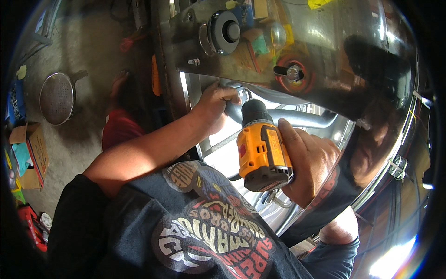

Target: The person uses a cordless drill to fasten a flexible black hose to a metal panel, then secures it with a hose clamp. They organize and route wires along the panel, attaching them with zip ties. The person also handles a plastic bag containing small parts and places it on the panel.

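My right hand (310, 160) is wrapped round a yellow and black cordless drill (264, 153), its chuck (255, 111) pointing away from me into the opening of a metal housing. My left hand (216, 103) reaches into the same opening, just left of the chuck. Its fingers are curled and pinched together near a metal fitting; what they hold, if anything, is hidden. A thick silver-grey pipe (299, 117) runs rightward behind the chuck. Whatever the drill's tip touches is out of sight.
Above the opening, a glossy metal panel (251, 60) carries a round grey fitting (225, 31) and a red ring with a black-handled latch (292, 72). At the left, a round perforated stool (57, 98), a cardboard box (35, 156) and a red case (31, 227) stand on the floor.
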The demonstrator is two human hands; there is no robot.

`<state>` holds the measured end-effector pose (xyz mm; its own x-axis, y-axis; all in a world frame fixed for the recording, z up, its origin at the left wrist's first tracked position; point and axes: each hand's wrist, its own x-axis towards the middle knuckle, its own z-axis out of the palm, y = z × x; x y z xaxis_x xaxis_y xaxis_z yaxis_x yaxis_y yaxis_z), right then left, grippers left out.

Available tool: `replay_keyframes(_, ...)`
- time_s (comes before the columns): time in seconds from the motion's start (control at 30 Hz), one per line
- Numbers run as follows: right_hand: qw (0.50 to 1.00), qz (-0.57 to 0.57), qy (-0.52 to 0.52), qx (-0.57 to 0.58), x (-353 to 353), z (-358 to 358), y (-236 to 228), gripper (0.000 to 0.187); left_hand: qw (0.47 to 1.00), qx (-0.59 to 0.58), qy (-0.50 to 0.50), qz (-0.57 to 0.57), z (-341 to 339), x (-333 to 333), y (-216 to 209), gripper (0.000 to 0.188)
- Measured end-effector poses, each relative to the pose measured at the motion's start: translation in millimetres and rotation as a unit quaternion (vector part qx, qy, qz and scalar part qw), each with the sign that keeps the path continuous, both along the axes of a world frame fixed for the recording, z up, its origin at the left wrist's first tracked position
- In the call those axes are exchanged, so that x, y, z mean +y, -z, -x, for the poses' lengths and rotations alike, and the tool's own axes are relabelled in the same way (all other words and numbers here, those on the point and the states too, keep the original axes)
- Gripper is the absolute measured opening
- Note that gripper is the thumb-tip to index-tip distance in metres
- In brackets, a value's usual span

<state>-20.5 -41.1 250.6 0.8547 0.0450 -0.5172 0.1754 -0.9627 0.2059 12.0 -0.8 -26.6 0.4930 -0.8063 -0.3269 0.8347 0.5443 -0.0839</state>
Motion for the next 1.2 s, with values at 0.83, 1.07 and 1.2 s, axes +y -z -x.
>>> replay_keyframes(0.83, 0.999, -0.041, -0.019, -0.003, -8, -13, 2, 0.058, 1.0, 0.004, -0.019, 0.013, 5, -6, 2, 0.032)
replay_keyframes(1.07, 1.0, 0.006, -0.009, 0.025, -13, -13, 2, 0.057, 1.0, 0.001, -0.029, 0.002, 6, -6, 0, 0.032)
replay_keyframes(1.2, 0.997, 0.029, -0.068, 0.024, -11, -16, 1, 0.057, 0.999, -0.01, -0.03, 0.006, 6, -8, 5, 0.034)
